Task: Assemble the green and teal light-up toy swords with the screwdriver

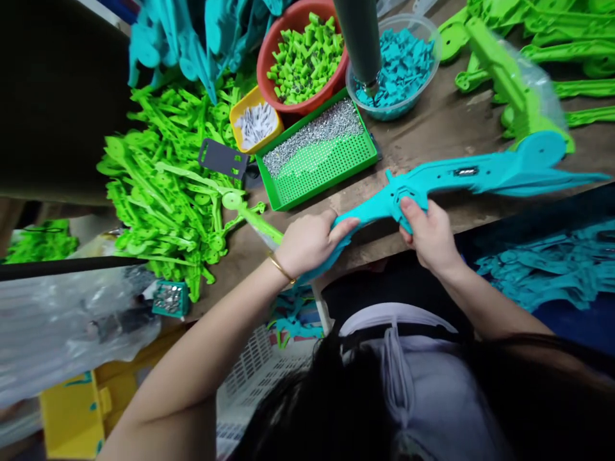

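Observation:
A long turquoise plastic piece (446, 176) is held level across the front of the workbench. My left hand (307, 242) wraps round its narrow left part, the thumb lying along the top. My right hand (430, 234) is closed on a small raised turquoise block at its middle, thumb on top. A small dark slot with a metallic-looking insert shows in the right part of the piece. At its right end, a rounded turquoise disc touches or overlaps a bent green plastic piece (516, 89). One green strip (262, 225) passes close behind my left hand.
A green perforated tray (324, 186) holds small metal screws. Around it stand a red bowl (263, 70) of green pieces, a clear bowl (391, 114) of turquoise pieces and a yellow box (269, 142). A grey powered driver (358, 38) hangs above. Green parts (163, 186) lie heaped at left.

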`<state>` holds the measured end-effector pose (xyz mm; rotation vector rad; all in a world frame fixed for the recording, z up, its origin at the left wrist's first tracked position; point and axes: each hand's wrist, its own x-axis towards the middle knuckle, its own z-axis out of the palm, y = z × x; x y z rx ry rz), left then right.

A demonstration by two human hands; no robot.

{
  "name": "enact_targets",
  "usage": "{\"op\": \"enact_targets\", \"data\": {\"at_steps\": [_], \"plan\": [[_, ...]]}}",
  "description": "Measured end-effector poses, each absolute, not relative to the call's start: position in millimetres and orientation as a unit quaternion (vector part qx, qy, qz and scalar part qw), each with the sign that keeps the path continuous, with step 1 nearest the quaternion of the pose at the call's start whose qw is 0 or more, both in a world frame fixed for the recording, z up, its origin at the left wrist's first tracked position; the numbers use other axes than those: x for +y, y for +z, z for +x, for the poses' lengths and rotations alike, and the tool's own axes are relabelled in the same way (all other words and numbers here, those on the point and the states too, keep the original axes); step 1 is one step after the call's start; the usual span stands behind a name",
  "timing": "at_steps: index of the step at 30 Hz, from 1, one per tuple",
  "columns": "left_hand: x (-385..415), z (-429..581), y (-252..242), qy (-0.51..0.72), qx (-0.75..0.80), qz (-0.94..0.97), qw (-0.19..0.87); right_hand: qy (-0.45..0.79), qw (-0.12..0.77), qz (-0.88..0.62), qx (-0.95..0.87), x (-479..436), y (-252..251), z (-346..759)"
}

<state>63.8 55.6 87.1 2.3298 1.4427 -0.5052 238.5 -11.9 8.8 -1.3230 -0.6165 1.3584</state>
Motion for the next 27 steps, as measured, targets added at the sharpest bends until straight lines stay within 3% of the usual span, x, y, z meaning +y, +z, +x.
{"op": "enact_targets", "data": {"at_steps": [5, 8, 11, 18, 23, 27], "plan": [[54, 55, 90, -0.157, 0.569, 0.789, 0.168, 0.660, 0.545, -0.476, -0.202, -15, 18, 235], [58, 61, 87, -0.124, 0.582, 0.779, 0.197, 0.780, 0.419, -0.392, -0.251, -29, 18, 204], [58, 69, 84, -0.108, 0.588, 0.775, 0.206, 0.797, 0.328, -0.384, -0.330, -40, 17, 173], [62, 83, 92, -0.067, 0.587, 0.774, 0.226, 0.721, 0.413, -0.433, -0.351, -40, 21, 162], [69, 87, 88, -0.068, 0.580, 0.779, 0.228, 0.773, 0.356, -0.390, -0.352, -41, 19, 140], [72, 86, 82, -0.087, 0.587, 0.775, 0.219, 0.798, 0.364, -0.397, -0.271, -39, 20, 117]]}}
